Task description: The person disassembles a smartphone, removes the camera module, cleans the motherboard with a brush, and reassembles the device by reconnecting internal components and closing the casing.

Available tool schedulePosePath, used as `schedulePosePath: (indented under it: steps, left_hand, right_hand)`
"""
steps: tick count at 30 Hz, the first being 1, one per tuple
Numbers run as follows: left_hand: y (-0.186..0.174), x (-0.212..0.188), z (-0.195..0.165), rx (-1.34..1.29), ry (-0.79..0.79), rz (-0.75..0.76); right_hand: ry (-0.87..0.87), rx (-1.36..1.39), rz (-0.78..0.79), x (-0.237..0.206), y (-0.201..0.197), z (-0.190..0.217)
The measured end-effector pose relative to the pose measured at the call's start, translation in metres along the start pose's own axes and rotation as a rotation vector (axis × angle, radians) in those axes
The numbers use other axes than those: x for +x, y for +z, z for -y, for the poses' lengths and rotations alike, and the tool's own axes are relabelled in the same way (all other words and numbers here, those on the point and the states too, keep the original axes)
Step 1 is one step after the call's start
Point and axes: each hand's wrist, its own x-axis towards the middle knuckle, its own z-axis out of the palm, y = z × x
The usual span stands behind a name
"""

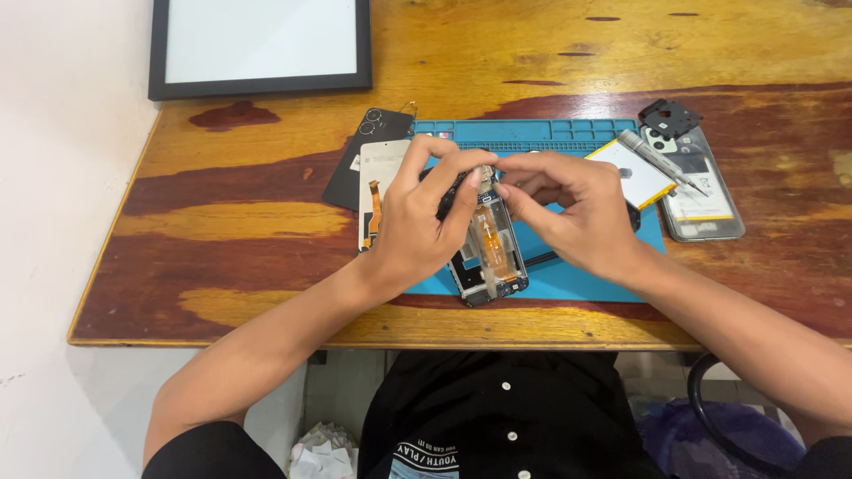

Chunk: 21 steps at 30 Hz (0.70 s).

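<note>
On a blue work mat [568, 277] at the middle of a worn wooden table [266, 231], an opened phone frame [490, 253] lies lengthwise, its orange ribbon cable facing up. Both hands meet over the frame's far end. The left hand [426, 217] arches over the frame from the left side, its thumb and fingers pinched on the top edge. The right hand [572, 208] comes in from the right with fingers curled, its fingertips pinching a small part at the same spot, though what it grips is too small to make out. Both forearms reach forward from the near edge of the table. Left of the hands lie a dark back cover [364, 160] and a pale screen panel [377, 191] with an orange cable. To the right, a flat white battery with a yellow edge [632, 173] rests on the mat, and a silver screwdriver [661, 160] lies across a clear phone case [706, 195]. A black-framed white board [259, 44] sits at the far left.
</note>
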Motion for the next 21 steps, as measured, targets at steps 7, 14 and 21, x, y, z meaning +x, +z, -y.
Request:
schedulePosePath:
  steps: [7,14,21]
  left_hand:
    - [0.001,-0.001,-0.003,0.024,-0.084,0.011]
    - [0.002,0.001,0.0,0.018,-0.082,0.028]
    - [0.002,0.0,-0.003,0.049,-0.042,0.008]
  right_hand:
    - [-0.139,-0.174,0.015,-0.001,-0.005,0.0]
    - [0.12,0.048,0.086,-0.001,-0.009,-0.01]
    - [0.041,-0.013,0.062,-0.003,-0.008,-0.009]
